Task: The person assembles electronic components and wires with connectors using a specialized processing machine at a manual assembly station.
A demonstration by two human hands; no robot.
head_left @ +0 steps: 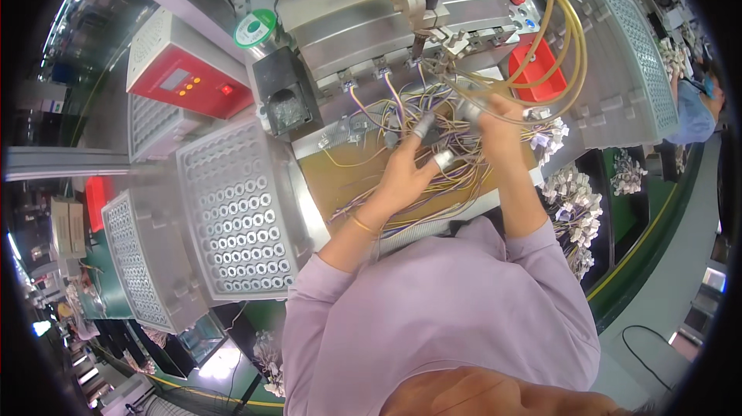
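Observation:
A tangled bundle of thin purple, yellow and white wires [456, 172] lies on a brown work board [321, 180] in front of a metal bench machine [340, 33]. My left hand [406, 168] reaches into the wires from the left. White covers sit on its fingertips, and its thumb and index finger are spread apart, with wires beneath them. At the right side of the bundle, my right hand [498, 126] is smeared by motion. Its fingertips are among the wires, and what they hold cannot be made out. Several wires [393, 95] run from small clamps on the machine's front edge.
Yellow hoses [568, 37] loop above a red tray [537, 68] at right. A black box [286, 91], a green solder spool [255, 28] and a red-and-white control box [189, 68] stand left. Nearer is a tray of round parts [243, 215]. White connector bundles [572, 199] hang at right.

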